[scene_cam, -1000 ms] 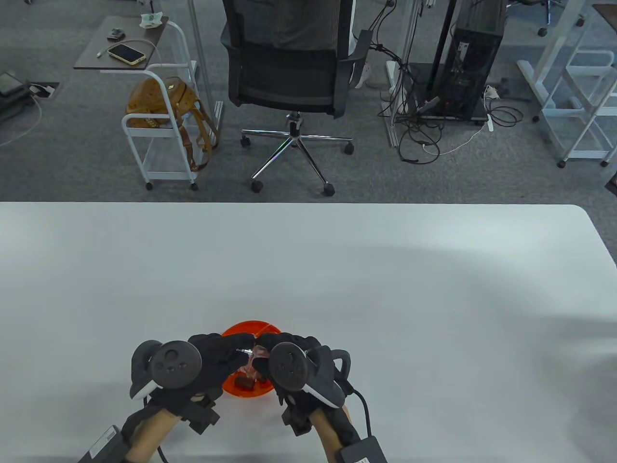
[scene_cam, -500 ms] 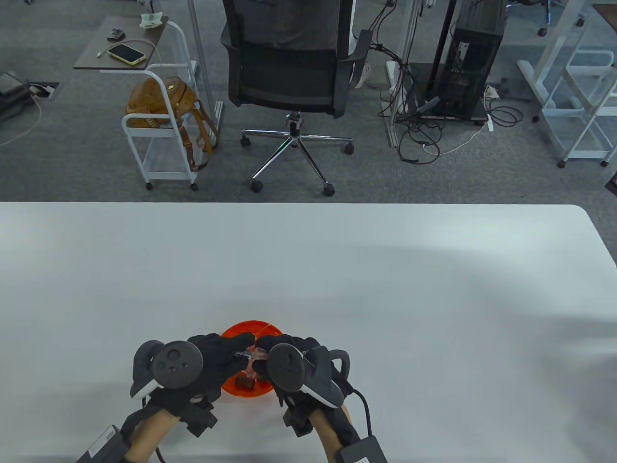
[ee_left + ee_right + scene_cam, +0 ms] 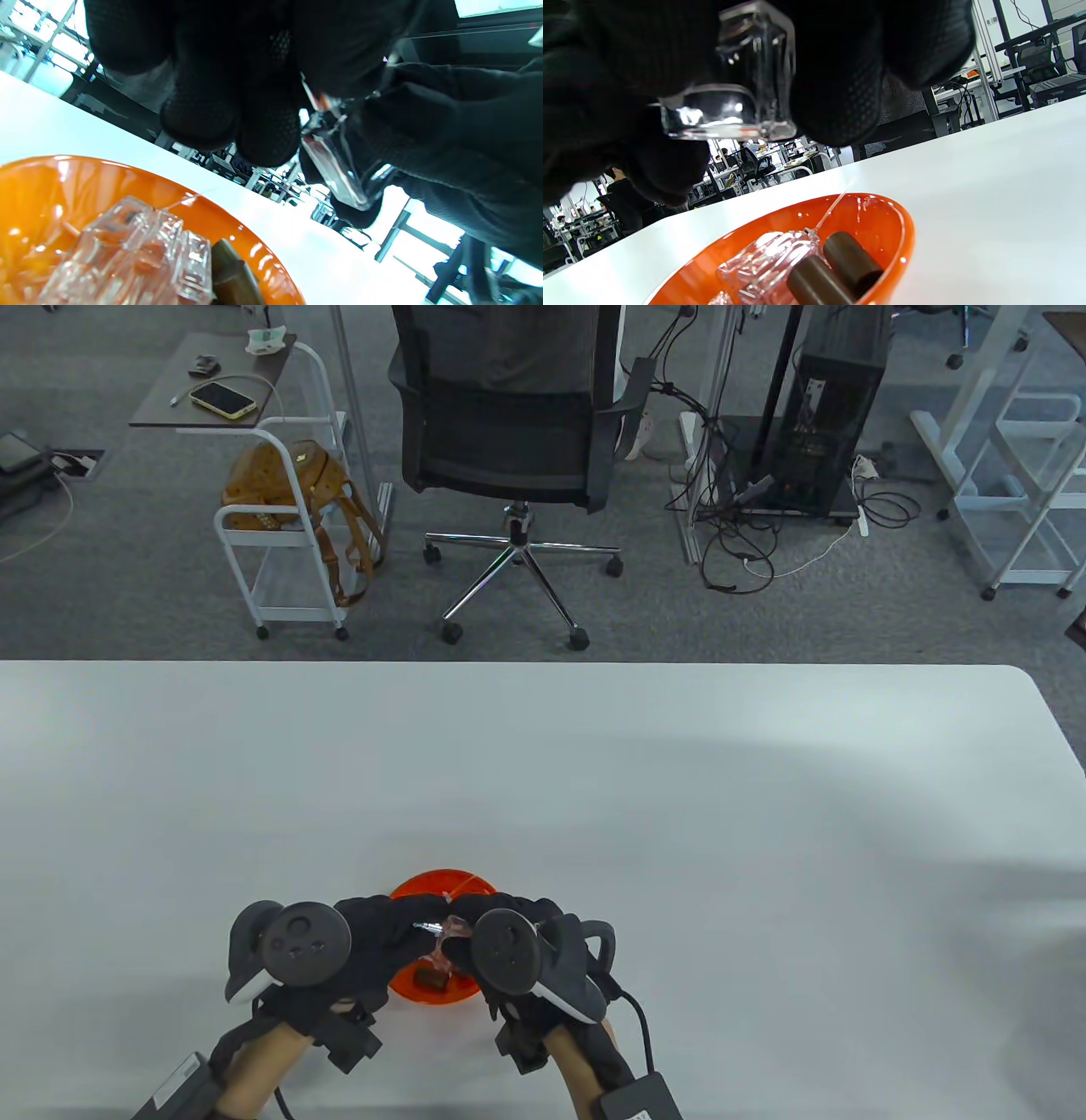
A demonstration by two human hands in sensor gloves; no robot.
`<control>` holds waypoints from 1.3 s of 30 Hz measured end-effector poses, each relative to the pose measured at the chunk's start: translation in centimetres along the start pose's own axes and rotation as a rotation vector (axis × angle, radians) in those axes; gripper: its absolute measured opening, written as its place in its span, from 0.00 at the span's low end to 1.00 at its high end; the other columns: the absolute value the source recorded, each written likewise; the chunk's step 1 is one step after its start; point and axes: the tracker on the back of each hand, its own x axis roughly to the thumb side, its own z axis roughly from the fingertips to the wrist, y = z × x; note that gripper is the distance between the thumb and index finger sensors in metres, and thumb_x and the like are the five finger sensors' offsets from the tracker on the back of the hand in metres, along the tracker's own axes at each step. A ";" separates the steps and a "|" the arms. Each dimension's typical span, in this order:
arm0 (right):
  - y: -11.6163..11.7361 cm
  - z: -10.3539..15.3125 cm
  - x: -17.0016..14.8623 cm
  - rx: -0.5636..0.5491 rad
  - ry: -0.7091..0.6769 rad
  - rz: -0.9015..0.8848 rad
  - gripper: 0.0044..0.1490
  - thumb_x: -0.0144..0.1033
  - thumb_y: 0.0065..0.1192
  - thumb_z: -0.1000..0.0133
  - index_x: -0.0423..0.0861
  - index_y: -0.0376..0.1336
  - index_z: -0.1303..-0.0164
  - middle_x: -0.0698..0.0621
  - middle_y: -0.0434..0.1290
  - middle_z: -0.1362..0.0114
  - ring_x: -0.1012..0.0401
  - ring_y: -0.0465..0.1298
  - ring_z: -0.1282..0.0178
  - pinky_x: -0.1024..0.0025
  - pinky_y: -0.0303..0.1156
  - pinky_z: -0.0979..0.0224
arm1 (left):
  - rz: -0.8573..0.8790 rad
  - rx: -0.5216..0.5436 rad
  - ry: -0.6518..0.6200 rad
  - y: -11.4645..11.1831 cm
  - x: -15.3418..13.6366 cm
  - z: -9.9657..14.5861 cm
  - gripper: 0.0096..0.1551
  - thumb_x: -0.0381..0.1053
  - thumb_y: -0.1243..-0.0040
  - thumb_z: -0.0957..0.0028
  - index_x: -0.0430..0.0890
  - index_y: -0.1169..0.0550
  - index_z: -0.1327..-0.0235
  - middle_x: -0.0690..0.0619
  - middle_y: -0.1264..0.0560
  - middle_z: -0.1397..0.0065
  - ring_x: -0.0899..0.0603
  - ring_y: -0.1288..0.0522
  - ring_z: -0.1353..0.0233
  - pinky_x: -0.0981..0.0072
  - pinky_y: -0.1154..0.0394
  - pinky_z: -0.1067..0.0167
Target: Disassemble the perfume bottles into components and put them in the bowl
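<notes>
Both gloved hands meet just above the orange bowl (image 3: 441,886) near the table's front edge. My right hand (image 3: 465,923) grips a clear glass perfume bottle (image 3: 742,84), which also shows in the left wrist view (image 3: 339,169). My left hand (image 3: 414,925) pinches the bottle's silvery top end (image 3: 427,928), with its fingers (image 3: 237,106) curled beside the glass. Inside the bowl (image 3: 882,220) lie a clear bottle body (image 3: 768,262), two dark brown caps (image 3: 848,254) and a thin dip tube (image 3: 835,205). The hands hide most of the held bottle in the table view.
The white table (image 3: 594,780) stretches far and to both sides of the bowl. Beyond its far edge stand a black office chair (image 3: 509,432) and a white cart (image 3: 280,534) with a brown bag. Cables trail from both wrists at the table's front edge.
The left hand has shifted slightly to the left. Both hands stay on the bottle over the bowl.
</notes>
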 end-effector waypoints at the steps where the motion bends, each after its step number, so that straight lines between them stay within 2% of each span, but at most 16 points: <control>1: 0.1 0.0 0.0 0.004 0.002 -0.014 0.35 0.55 0.67 0.61 0.54 0.69 0.43 0.57 0.82 0.40 0.65 0.87 0.53 0.54 0.79 0.36 | -0.021 0.013 0.001 0.0 0.0 0.0 0.30 0.57 0.40 0.52 0.46 0.13 0.42 0.46 0.05 0.52 0.41 0.10 0.50 0.42 0.24 0.41; 3: 0.1 0.0 0.1 -0.003 0.004 0.006 0.35 0.55 0.67 0.61 0.54 0.69 0.43 0.57 0.82 0.41 0.65 0.87 0.53 0.54 0.79 0.36 | 0.008 -0.013 -0.002 -0.1 -0.1 0.0 0.31 0.56 0.38 0.53 0.46 0.15 0.39 0.47 0.06 0.50 0.41 0.11 0.48 0.41 0.24 0.41; 5: 0.1 0.0 0.1 -0.001 0.003 0.010 0.36 0.55 0.67 0.61 0.54 0.68 0.43 0.57 0.82 0.41 0.65 0.87 0.53 0.55 0.79 0.36 | 0.047 -0.052 -0.004 0.0 -0.1 0.0 0.31 0.51 0.33 0.53 0.45 0.20 0.34 0.47 0.08 0.46 0.43 0.11 0.46 0.41 0.25 0.40; 7: 0.0 0.0 0.1 -0.006 0.005 -0.004 0.35 0.55 0.66 0.60 0.54 0.69 0.43 0.57 0.82 0.41 0.65 0.87 0.53 0.54 0.79 0.36 | 0.044 -0.044 -0.018 0.0 -0.1 -0.1 0.28 0.48 0.33 0.52 0.49 0.21 0.35 0.47 0.08 0.46 0.44 0.11 0.46 0.42 0.24 0.41; 9: 0.2 0.0 0.1 0.004 0.003 0.006 0.36 0.55 0.67 0.61 0.54 0.69 0.43 0.57 0.82 0.41 0.65 0.87 0.53 0.54 0.79 0.36 | 0.028 -0.050 -0.004 -0.1 -0.1 -0.2 0.27 0.50 0.35 0.51 0.50 0.19 0.37 0.47 0.07 0.48 0.43 0.10 0.47 0.42 0.23 0.42; 13: 0.2 0.0 0.2 0.012 -0.002 0.013 0.35 0.55 0.67 0.61 0.54 0.69 0.43 0.57 0.82 0.41 0.65 0.87 0.53 0.54 0.79 0.36 | 0.011 -0.018 0.013 -0.1 -0.3 -0.1 0.29 0.57 0.39 0.53 0.47 0.13 0.42 0.46 0.06 0.51 0.41 0.10 0.50 0.40 0.23 0.43; 16: 0.2 0.0 0.2 0.006 0.000 0.007 0.34 0.55 0.67 0.60 0.54 0.69 0.43 0.57 0.82 0.41 0.65 0.87 0.53 0.54 0.79 0.36 | 0.053 -0.091 -0.001 0.0 -0.4 -0.1 0.30 0.50 0.32 0.52 0.48 0.20 0.33 0.47 0.08 0.45 0.43 0.11 0.45 0.39 0.25 0.41; 18: 0.0 0.1 0.4 0.000 -0.007 0.003 0.34 0.55 0.67 0.60 0.54 0.69 0.43 0.57 0.82 0.41 0.65 0.87 0.53 0.54 0.79 0.36 | 0.039 -0.070 -0.011 0.1 -0.4 0.0 0.27 0.48 0.32 0.51 0.50 0.20 0.35 0.49 0.07 0.46 0.44 0.11 0.45 0.39 0.24 0.41; 21: 0.0 0.1 0.4 -0.005 -0.010 0.016 0.35 0.55 0.67 0.61 0.54 0.69 0.43 0.57 0.82 0.41 0.65 0.87 0.53 0.54 0.79 0.36 | -0.005 -0.028 0.014 0.2 -0.4 0.1 0.30 0.56 0.37 0.53 0.46 0.14 0.40 0.47 0.06 0.50 0.41 0.10 0.49 0.39 0.25 0.42; 23: 0.0 0.1 0.3 0.002 -0.009 0.011 0.35 0.55 0.67 0.61 0.54 0.69 0.43 0.57 0.82 0.41 0.65 0.87 0.53 0.54 0.79 0.37 | -0.014 -0.027 0.020 0.2 -0.4 0.1 0.31 0.58 0.38 0.53 0.46 0.12 0.41 0.46 0.07 0.48 0.40 0.11 0.48 0.38 0.25 0.41; 26: 0.0 0.1 0.3 0.000 0.001 -0.001 0.34 0.55 0.66 0.60 0.54 0.69 0.43 0.57 0.82 0.41 0.65 0.87 0.53 0.54 0.79 0.36 | 0.031 -0.065 0.002 0.2 -0.3 -0.1 0.31 0.52 0.32 0.53 0.47 0.20 0.34 0.48 0.09 0.44 0.43 0.12 0.46 0.39 0.25 0.41; 27: 0.0 0.1 0.3 -0.003 0.003 -0.005 0.34 0.55 0.66 0.60 0.54 0.69 0.43 0.57 0.82 0.41 0.65 0.87 0.53 0.54 0.79 0.36 | 0.035 -0.068 0.001 0.2 -0.3 -0.1 0.29 0.50 0.32 0.52 0.48 0.21 0.35 0.48 0.09 0.44 0.43 0.12 0.45 0.39 0.25 0.41; 29: 0.0 0.1 0.3 -0.001 0.001 -0.008 0.34 0.55 0.67 0.60 0.54 0.69 0.43 0.56 0.82 0.41 0.65 0.87 0.53 0.54 0.79 0.36 | 0.030 -0.076 -0.002 0.2 -0.2 -0.2 0.27 0.50 0.33 0.51 0.50 0.20 0.37 0.48 0.08 0.45 0.43 0.11 0.46 0.39 0.24 0.41; 32: 0.2 0.1 0.2 0.013 0.000 -0.016 0.35 0.55 0.67 0.61 0.54 0.69 0.43 0.57 0.82 0.41 0.65 0.87 0.53 0.54 0.79 0.37 | 0.001 -0.048 0.016 0.1 -0.4 0.0 0.30 0.57 0.39 0.52 0.46 0.14 0.41 0.47 0.06 0.51 0.41 0.11 0.50 0.39 0.24 0.42; 36: 0.1 0.1 0.3 0.000 -0.003 -0.006 0.34 0.55 0.66 0.60 0.54 0.69 0.44 0.57 0.82 0.41 0.65 0.87 0.53 0.54 0.79 0.37 | 0.061 -0.102 0.008 0.4 -0.5 0.0 0.30 0.52 0.32 0.52 0.47 0.20 0.35 0.48 0.08 0.46 0.43 0.11 0.46 0.39 0.25 0.41; 39: 0.2 0.0 0.4 0.001 -0.002 -0.012 0.35 0.55 0.66 0.60 0.54 0.69 0.43 0.57 0.82 0.41 0.65 0.87 0.54 0.54 0.79 0.37 | 0.041 -0.081 0.008 0.4 -0.3 0.0 0.28 0.51 0.33 0.51 0.48 0.19 0.37 0.48 0.07 0.46 0.43 0.11 0.46 0.38 0.25 0.41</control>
